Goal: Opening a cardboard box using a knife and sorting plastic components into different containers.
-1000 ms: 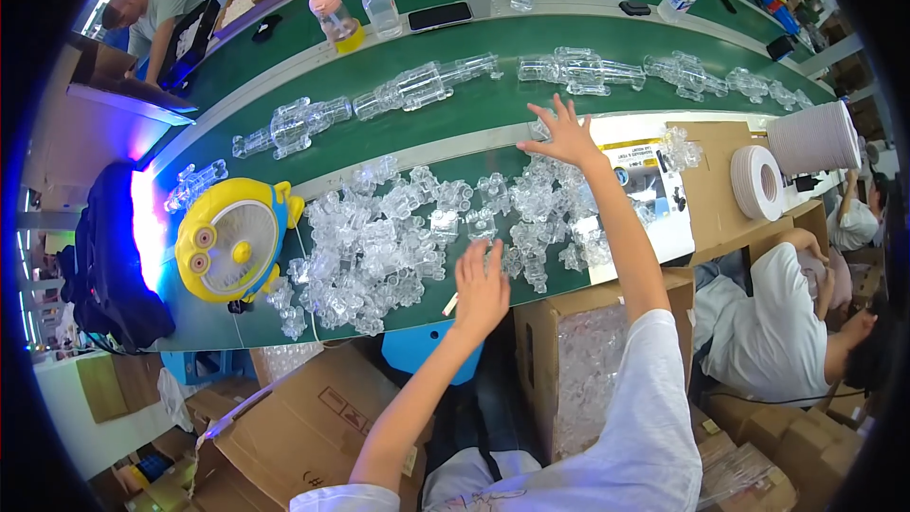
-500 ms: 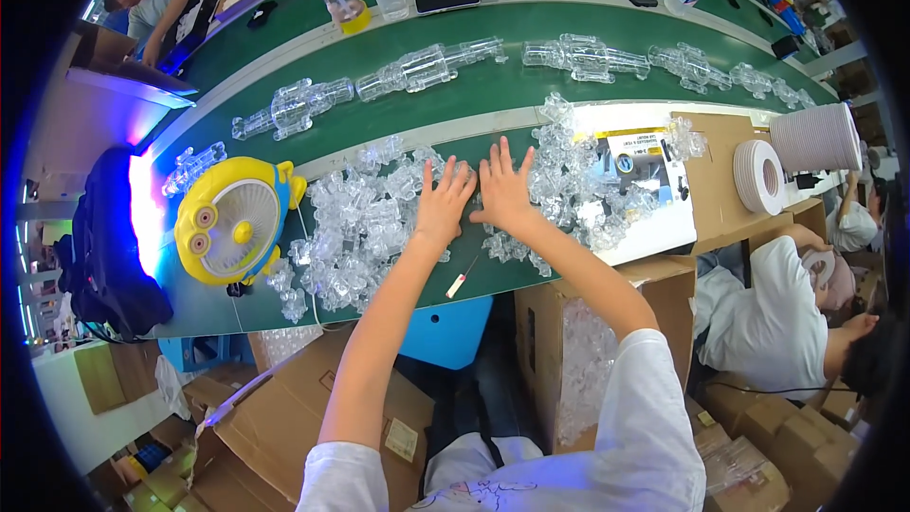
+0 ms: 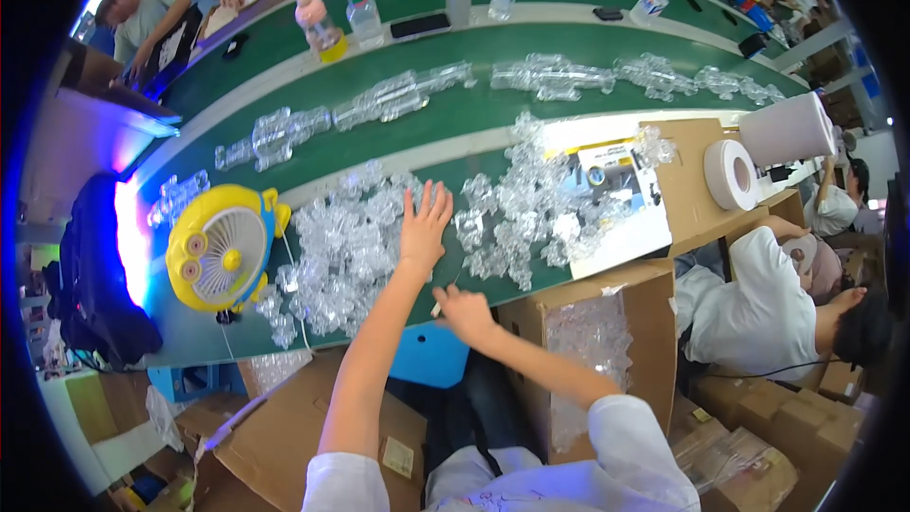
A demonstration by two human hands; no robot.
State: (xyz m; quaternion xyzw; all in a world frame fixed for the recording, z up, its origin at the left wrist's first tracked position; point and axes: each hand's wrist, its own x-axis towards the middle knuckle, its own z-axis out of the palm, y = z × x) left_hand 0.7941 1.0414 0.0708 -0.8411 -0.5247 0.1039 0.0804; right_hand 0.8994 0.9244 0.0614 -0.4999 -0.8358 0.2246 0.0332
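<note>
1. Far left: yellow round fan (image 3: 220, 253) lies face-up on the green table (image 3: 493, 104), w/ a dark backpack (image 3: 90, 275) beside it at the table's end.
2. Just right of the fan: big heap of clear plastic parts (image 3: 346, 246) spread over the near strip of the table.
3. Left hand (image 3: 423, 228) lies flat on the right edge of that heap, fingers spread wide & straight, palm down; touches the parts, grips nothing.
4. Right hand (image 3: 466, 311) sits at the near table edge, just below the left, fingers curled in. A thin pale stick (image 3: 441, 302) pokes out at its left side; can't tell if it's pinched or only touched.
5. Right of the hands: second heap of clear parts (image 3: 531, 218), running onto a white printed sheet (image 3: 607, 190).
6. Below that: open cardboard box (image 3: 588, 341) w/ clear parts inside.
7. Further right: roll of white tape (image 3: 730, 173) on a brown board.
8. Far right: another person in a white shirt (image 3: 749, 313), bent over.
9. Back strip of the table: row of clear assembled pieces (image 3: 398, 95), w/ bottles (image 3: 360, 11) beyond.
</note>
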